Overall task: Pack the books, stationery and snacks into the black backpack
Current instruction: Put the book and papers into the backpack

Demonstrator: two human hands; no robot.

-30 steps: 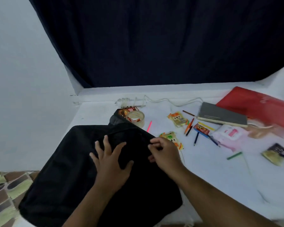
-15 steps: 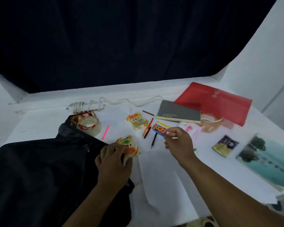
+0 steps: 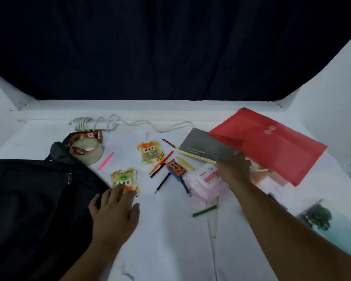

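- Head view: nearest me, the left hand (image 3: 115, 212) lies flat on the white table (image 3: 170, 240), fingers relaxed and spread, its fingertips resting on the near end of a yellow-green snack packet (image 3: 125, 180).
- The black backpack (image 3: 32, 203) sprawls over the table's left edge, just beside that hand and touching the packet's left side; its long axis runs from the near left toward the far middle.
- A green pencil (image 3: 204, 211) lies alone near the right forearm, pointing left to right.
- Mid-table, a pink tissue pack (image 3: 206, 182), a small red packet (image 3: 175, 168) and a scatter of coloured pencils (image 3: 160, 165) crowd together; a second snack packet (image 3: 149, 153) sits beyond them.
- The right hand (image 3: 234, 169) reaches over the tissue pack and grips the near right corner of the grey notebook (image 3: 205, 148), whose long axis runs left to right, tilted slightly.
- A red folder (image 3: 272, 145) overlaps the notebook's right end.
- Toward the far left, a tape roll (image 3: 87, 152) touches the backpack's top, with a pink pencil (image 3: 105, 161) just right of it.
- A white cord (image 3: 118, 123) trails along the far edge.
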